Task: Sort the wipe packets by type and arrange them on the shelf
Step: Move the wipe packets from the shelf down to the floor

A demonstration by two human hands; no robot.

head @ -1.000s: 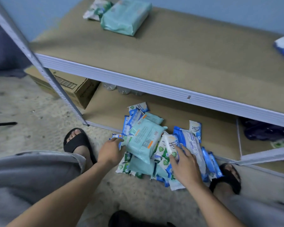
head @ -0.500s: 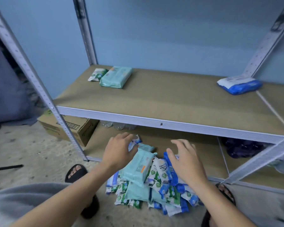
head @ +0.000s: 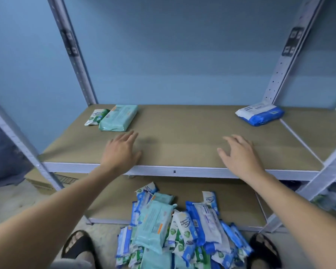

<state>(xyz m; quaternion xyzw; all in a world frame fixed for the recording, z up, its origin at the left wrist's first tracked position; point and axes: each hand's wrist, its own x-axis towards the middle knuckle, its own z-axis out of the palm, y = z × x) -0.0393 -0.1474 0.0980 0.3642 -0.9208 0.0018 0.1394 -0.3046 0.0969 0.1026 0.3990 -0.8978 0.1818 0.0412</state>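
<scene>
L hand [head: 122, 150] & R hand [head: 239, 156] are both spread wide, holding nothing, low over the front of the shelf [head: 182, 146]. Can't tell if they touch it. Back left sit a green pack [head: 118, 118] & a small white pack [head: 96, 117]; back right, a blue pack [head: 260, 114]. The pile of wipe packets [head: 173, 230] lies down below. I think the packs are soft, light & slippery, so grab across the middle.

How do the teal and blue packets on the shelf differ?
The teal packet is pale green; the blue packet is blue with a white top. The teal packet lies back left beside a small green packet; the blue packet lies alone, back right. Both lie flat.
</scene>
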